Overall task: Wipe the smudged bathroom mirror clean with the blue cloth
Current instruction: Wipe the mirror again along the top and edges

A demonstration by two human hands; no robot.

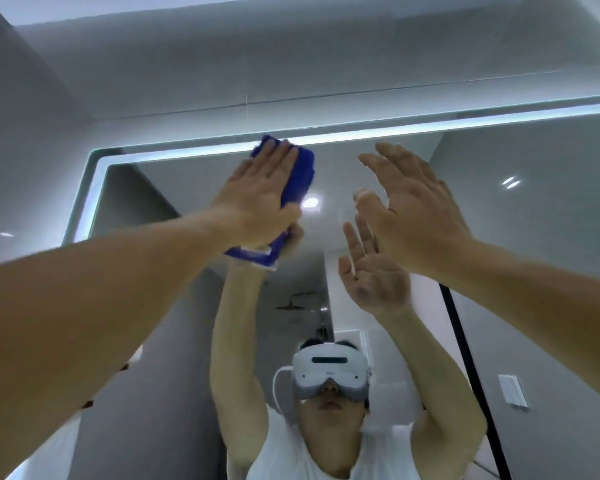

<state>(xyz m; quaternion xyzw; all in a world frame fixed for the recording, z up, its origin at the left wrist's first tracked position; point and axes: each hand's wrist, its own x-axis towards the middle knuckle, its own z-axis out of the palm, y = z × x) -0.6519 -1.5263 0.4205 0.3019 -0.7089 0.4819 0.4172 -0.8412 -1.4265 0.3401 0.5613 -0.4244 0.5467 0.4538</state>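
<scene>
Currently, I read the folded deep-blue fabric cloth as lying flat against the glass of the large rectangular wall mirror. It sits in the mirror's upper left area, just below the glowing white light strip that runs along the mirror's edge. The left hand covers most of the cloth. Its four fingers are straight and held close together, pointing up and to the right, with the fingertips at the cloth's top edge by the light strip. The thumb lies along the cloth's right side; I cannot tell whether it hooks the fabric. Blue fabric shows to the right of the fingers and below the heel of the palm, where a white-trimmed corner sticks out. The right hand holds nothing. Its fingers are straight and slightly spread, with the back of the hand toward the camera, and it is raised near the glass, apart from the cloth. I count one cloth, one mirror, one light strip and two hands, each hand repeated once as a reflection. Both forearms are bare and extend upward and inward from the lower corners of the view. The reflection shows a person in a white head-mounted headset and a white sleeveless top.
</scene>
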